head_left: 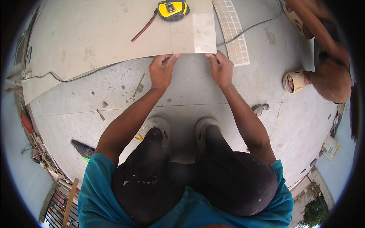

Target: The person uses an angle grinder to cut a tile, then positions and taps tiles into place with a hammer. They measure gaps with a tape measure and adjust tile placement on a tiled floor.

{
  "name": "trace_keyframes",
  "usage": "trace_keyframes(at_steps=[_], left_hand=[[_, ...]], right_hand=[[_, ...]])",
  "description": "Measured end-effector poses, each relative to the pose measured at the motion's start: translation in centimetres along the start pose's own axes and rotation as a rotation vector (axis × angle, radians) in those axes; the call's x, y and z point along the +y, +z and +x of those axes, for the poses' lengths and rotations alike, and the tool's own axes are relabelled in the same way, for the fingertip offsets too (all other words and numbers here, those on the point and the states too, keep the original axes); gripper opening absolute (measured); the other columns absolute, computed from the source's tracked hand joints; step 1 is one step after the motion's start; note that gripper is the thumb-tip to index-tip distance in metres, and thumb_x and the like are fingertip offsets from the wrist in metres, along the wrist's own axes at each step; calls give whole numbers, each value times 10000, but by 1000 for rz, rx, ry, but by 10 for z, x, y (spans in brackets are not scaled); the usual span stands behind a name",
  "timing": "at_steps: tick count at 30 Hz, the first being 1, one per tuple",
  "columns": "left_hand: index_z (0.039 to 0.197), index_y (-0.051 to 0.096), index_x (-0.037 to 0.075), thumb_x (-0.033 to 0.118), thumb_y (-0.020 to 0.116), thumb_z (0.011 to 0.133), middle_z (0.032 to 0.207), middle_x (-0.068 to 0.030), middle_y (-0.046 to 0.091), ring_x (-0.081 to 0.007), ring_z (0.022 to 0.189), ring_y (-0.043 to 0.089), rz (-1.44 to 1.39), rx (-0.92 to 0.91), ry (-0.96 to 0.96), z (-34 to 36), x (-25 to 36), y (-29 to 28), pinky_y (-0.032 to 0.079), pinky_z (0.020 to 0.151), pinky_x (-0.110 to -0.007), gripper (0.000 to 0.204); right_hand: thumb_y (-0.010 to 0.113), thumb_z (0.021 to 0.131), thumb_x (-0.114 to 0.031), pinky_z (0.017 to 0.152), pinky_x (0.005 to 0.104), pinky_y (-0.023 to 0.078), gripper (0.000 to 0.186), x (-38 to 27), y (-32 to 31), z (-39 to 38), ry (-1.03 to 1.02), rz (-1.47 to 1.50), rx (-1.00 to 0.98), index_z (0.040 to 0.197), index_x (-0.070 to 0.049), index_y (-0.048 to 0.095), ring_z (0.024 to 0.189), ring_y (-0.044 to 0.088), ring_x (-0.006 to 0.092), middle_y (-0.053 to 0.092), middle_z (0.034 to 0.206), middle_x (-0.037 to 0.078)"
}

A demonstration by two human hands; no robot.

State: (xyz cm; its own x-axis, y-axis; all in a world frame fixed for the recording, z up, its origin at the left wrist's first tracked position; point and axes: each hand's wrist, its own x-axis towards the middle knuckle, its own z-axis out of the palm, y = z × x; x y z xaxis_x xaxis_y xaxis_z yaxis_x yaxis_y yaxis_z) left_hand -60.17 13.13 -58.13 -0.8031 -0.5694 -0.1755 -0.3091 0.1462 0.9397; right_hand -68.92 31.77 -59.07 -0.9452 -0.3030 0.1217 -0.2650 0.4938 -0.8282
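Both hands, left hand (161, 71) and right hand (221, 69), pinch the near edge of the large tile (114, 34) lying on the floor (tape measure (173, 9) on top); lifting evenly should avoid cracking.

Up on the big slab lies my yellow tape measure (173, 10), a red pencil (143, 28) just left of it. A strip of mosaic tiles (233, 30) rests on the floor (190, 110) at the slab's right edge, a grey cable (251, 27) crossing it. Another person's sandalled foot (294, 81) stands farther right.
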Motion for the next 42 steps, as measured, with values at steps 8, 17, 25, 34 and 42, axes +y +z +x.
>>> trace_keyframes(at_steps=[8,17,25,34,42], left_hand=[[1035,704,1,295,733,901,1019,-91,683,-132,910,628,-61,11,47,0,-5,2,520,841,-302,325],[1018,709,0,308,740,893,981,-96,700,-137,897,636,-25,17,55,0,-3,1,520,821,-308,334],[1014,704,1,288,729,904,986,-95,699,-137,881,633,15,22,53,0,-1,1,517,819,-306,308],[998,665,-55,229,705,930,973,-94,678,-126,880,632,-80,18,53,3,-22,5,531,810,-270,295],[1004,657,-64,250,705,931,982,-101,675,-142,880,641,-81,17,39,4,-25,4,536,819,-278,325]], right_hand=[[666,918,-139,619,331,491,111,4,1,-2,20,11,-4,982,-57,706,703,645,278,693,910,128],[660,927,-152,631,331,489,139,0,0,-2,46,18,-21,998,-38,693,703,640,287,689,909,145],[669,913,-161,657,344,504,147,1,-1,-1,69,-16,-44,992,-39,689,748,639,321,688,924,135],[673,905,-175,707,354,534,151,6,0,-2,30,48,-16,1002,-62,700,827,666,319,696,963,133],[653,923,-176,700,371,524,156,9,-3,0,-45,97,-30,1015,-54,688,817,657,338,690,952,141]])
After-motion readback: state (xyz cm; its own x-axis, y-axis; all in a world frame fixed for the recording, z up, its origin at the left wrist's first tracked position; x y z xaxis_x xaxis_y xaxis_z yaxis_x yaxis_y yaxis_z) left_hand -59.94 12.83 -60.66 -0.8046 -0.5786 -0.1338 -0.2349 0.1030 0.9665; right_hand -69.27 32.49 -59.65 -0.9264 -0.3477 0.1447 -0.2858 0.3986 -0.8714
